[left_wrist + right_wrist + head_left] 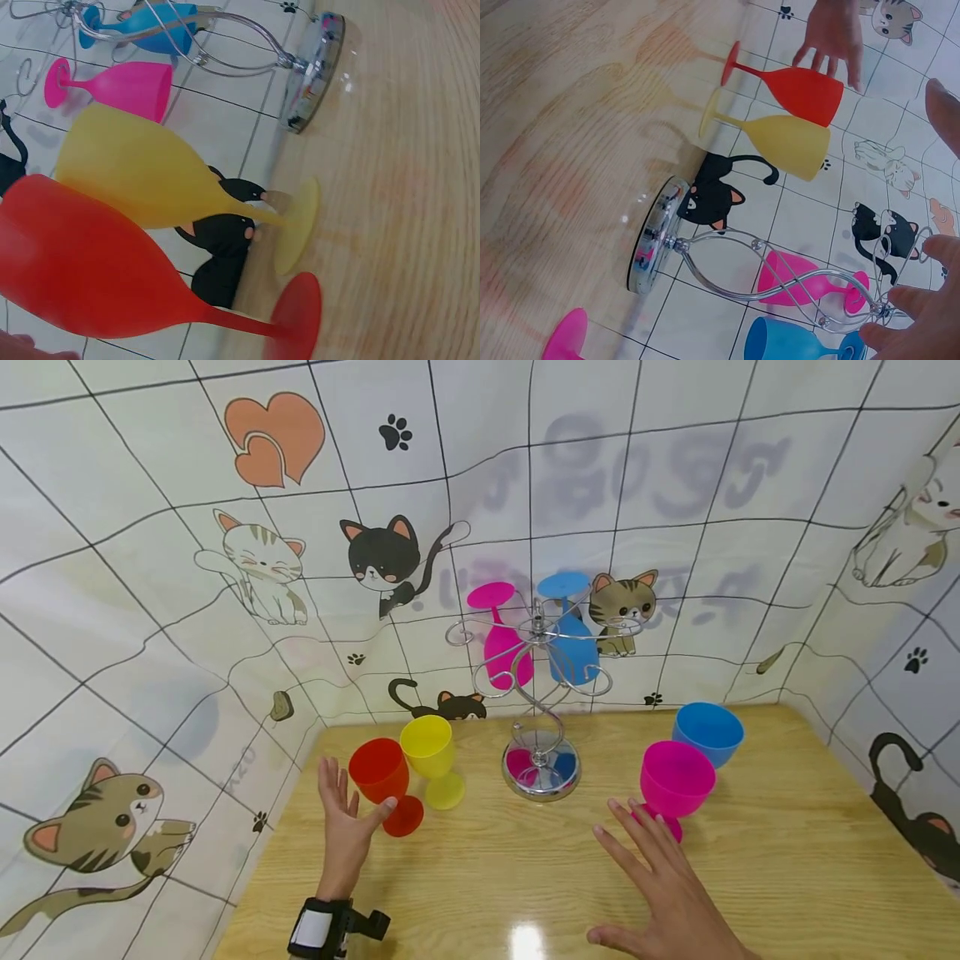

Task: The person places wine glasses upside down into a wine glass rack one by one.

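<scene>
My left hand [348,831] is beside the red goblet [380,772], fingers extended and thumb spread across in front of it; whether it touches cannot be told. Just behind stands a yellow goblet [428,748], upright like the red one. On the other side, my right hand [663,893] is held spread, nearest to an upright pink goblet [678,779] whose foot its fingertips partly cover. A blue goblet [708,735] stands behind that one, its lower part hidden. Between the hands, a silver wire rack [542,768] carries a pink goblet [507,656] and a blue goblet [573,647], both upside down.
Everything stands on a light wood-grain table [495,868]. A white cloth [487,468] printed with cats and grid lines rises behind the table and along both sides. A black wrist strap [322,928] is on the left arm.
</scene>
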Demonstrator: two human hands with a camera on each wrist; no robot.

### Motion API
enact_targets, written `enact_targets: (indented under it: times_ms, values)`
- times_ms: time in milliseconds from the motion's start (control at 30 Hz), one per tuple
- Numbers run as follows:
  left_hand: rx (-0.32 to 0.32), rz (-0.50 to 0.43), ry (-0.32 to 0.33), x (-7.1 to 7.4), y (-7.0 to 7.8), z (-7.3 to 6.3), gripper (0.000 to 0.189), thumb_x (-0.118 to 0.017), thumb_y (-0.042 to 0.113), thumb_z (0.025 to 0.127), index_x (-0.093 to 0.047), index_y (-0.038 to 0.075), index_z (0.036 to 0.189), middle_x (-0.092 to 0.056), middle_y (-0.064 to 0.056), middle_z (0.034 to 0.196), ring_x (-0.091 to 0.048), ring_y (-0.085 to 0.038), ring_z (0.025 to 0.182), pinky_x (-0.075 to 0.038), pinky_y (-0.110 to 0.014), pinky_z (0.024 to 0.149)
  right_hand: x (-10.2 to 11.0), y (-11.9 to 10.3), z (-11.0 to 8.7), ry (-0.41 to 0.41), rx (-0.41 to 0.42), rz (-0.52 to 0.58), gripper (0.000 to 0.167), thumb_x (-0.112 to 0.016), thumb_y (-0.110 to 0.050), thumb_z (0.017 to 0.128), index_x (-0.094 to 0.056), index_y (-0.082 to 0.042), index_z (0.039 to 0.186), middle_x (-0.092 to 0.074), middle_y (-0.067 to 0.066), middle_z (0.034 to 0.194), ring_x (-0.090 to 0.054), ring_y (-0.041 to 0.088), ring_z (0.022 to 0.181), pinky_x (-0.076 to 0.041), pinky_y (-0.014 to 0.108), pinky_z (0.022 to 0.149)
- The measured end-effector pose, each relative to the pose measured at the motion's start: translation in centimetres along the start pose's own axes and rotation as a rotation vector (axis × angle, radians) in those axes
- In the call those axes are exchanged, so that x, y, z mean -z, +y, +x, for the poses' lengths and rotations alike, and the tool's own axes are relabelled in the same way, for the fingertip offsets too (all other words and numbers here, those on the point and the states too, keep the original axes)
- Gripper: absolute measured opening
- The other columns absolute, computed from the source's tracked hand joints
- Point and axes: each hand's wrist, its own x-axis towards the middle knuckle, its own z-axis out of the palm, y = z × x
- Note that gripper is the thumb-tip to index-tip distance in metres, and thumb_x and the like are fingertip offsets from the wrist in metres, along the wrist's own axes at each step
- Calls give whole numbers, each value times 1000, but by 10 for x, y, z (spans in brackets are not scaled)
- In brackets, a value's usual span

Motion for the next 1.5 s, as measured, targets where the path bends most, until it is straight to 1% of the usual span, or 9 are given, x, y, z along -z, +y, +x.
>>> enact_targets:
  times_ms: [67, 167, 467, 633, 933, 1000, 1067, 1167, 1500]
  values:
    - [19, -13, -20, -1, -6, 2, 113, -77, 9, 82, 3, 43, 154, -1, 6, 167, -8, -26, 154, -14, -57, 123, -1, 0, 0, -6, -11, 16, 104, -77, -70, 64, -36, -32, 152, -24, 3, 163, -10, 21, 152, -29, 69, 109]
    - [43, -9, -55, -3, -14, 6, 113, -78, 11, 82, 2, 42, 155, -5, 2, 167, -11, -30, 153, -15, -61, 121, -3, 0, 0, -7, -12, 21, 104, -76, -71, 63, -36, -32, 152, -24, 2, 163, -11, 19, 151, -35, 71, 100]
    - [38, -45, -44, -11, -29, 14, 111, -80, 13, 80, -4, 42, 154, -29, 3, 158, -31, -24, 143, -26, -61, 117, -8, 2, -2, 12, 19, -4, 104, -75, -72, 65, -37, -29, 152, -28, 5, 161, -12, 20, 151, -27, 61, 115]
    - [39, -29, -25, -13, -29, 19, 109, -80, 13, 80, -6, 39, 155, -31, 2, 156, -33, -24, 140, -29, -61, 115, -8, 0, -1, -11, -5, 17, 103, -75, -72, 65, -37, -31, 152, -26, 3, 163, -11, 20, 151, -36, 70, 101]
    - [70, 12, 28, -15, -27, 21, 109, -82, 21, 79, -6, 38, 155, -25, -3, 161, -29, -30, 145, -29, -62, 115, -12, 0, -3, -6, 9, 36, 105, -80, -67, 63, -37, -30, 152, -26, 3, 162, -10, 17, 152, -39, 71, 93]
    - [76, 24, 40, -14, -28, 22, 109, -83, 25, 79, -7, 37, 156, -22, -3, 162, -26, -31, 147, -27, -62, 116, -13, 1, -4, 2, 23, 22, 106, -80, -66, 62, -38, -28, 151, -27, 4, 162, -12, 19, 151, -25, 67, 112]
    - [76, 33, 47, -12, -29, 21, 108, -83, 26, 79, -8, 35, 156, -21, -3, 163, -24, -32, 147, -26, -63, 117, -15, 1, -4, 5, 33, 0, 107, -82, -65, 62, -37, -28, 152, -26, 5, 162, -13, 20, 150, -6, 49, 125]
    - [68, 25, 51, -9, -30, 21, 105, -83, 26, 79, -12, 34, 156, -26, -2, 160, -29, -30, 144, -28, -62, 116, -18, 2, -4, 16, 48, -25, 108, -82, -65, 61, -36, -28, 152, -26, 5, 162, -16, 22, 149, 11, 12, 116]
    - [26, 0, 78, -6, -17, 11, 96, -81, 20, 81, -21, 35, 153, -42, 6, 149, -42, -16, 130, -40, -44, 107, -21, 3, -3, 28, 69, -53, 110, -82, -66, 60, -36, -27, 153, -26, 4, 162, -5, 10, 152, 12, 14, 119]
